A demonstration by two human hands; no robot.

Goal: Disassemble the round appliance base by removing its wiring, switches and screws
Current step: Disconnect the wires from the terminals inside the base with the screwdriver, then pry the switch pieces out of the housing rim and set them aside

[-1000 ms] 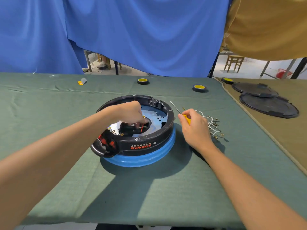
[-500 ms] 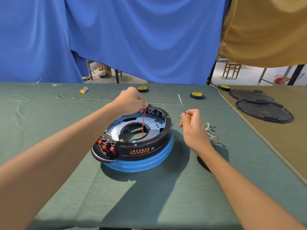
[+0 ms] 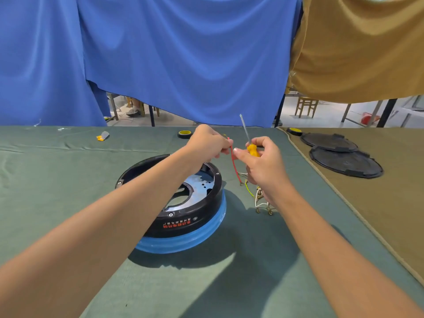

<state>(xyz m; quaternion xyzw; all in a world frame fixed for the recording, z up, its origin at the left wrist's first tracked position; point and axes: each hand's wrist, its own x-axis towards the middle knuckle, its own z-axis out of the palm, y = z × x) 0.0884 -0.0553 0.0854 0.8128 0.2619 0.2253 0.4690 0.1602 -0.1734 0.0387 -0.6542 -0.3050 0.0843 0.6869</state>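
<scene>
Round appliance base (image 3: 183,223) sits on the green-covered bench (image 3: 68,180), slightly left of centre. It has a black ring housing over a blue lower band, with a metal plate showing inside, and it is partly hidden by the left forearm.

Beyond and to its right, both hands are raised above the bench.
- **Left hand:** the left hand (image 3: 206,143) pinches the upper end of a red wire (image 3: 234,164), which hangs free beside the base.
- **Right hand:** the right hand (image 3: 263,166) grips a yellow-handled screwdriver (image 3: 252,149) with its shaft pointing up. Its thumb is just beside the red wire, and contact cannot be confirmed.

A loose bundle of wires (image 3: 261,200) lies on the bench under the right wrist.

Farther back are a tape roll (image 3: 184,134) and, on the tan mat to the right, two black lids (image 3: 346,164). Blue cloth (image 3: 183,65) and tan cloth (image 3: 355,53) hang behind.
</scene>
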